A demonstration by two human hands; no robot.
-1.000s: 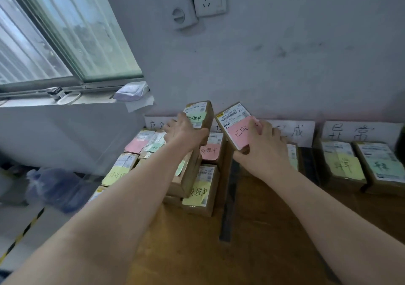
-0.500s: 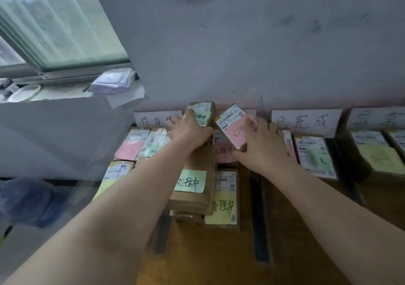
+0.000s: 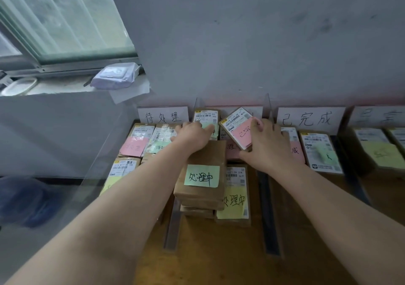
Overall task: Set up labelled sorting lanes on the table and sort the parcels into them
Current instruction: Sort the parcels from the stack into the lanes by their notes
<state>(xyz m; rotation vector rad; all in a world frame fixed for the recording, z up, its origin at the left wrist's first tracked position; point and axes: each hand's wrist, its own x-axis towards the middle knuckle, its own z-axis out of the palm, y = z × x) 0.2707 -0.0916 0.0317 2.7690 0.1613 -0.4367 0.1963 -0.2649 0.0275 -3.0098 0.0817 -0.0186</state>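
Note:
Brown parcels with coloured sticky notes lie in lanes on a wooden table (image 3: pixel 219 258), split by dark strips (image 3: pixel 266 208). White lane signs (image 3: pixel 163 115) stand against the wall. My left hand (image 3: pixel 192 134) grips a tilted parcel with a green note (image 3: pixel 207 118) at the back of the second lane. My right hand (image 3: pixel 266 144) holds up a parcel with a pink note (image 3: pixel 237 126), tilted, just right of it. In front of my left hand stands a stack of parcels (image 3: pixel 202 179) with a green note on top.
A window sill at left carries a white wrapped packet (image 3: pixel 117 76). A clear upright panel (image 3: pixel 105 144) borders the table's left side. A blue bag (image 3: pixel 26 199) lies on the floor beyond it. More parcels (image 3: pixel 321 151) fill the lanes to the right.
The view has tilted down and closer to the table. Both hands stay on their parcels at the back of the second lane, with the pink-note parcel a little lower.

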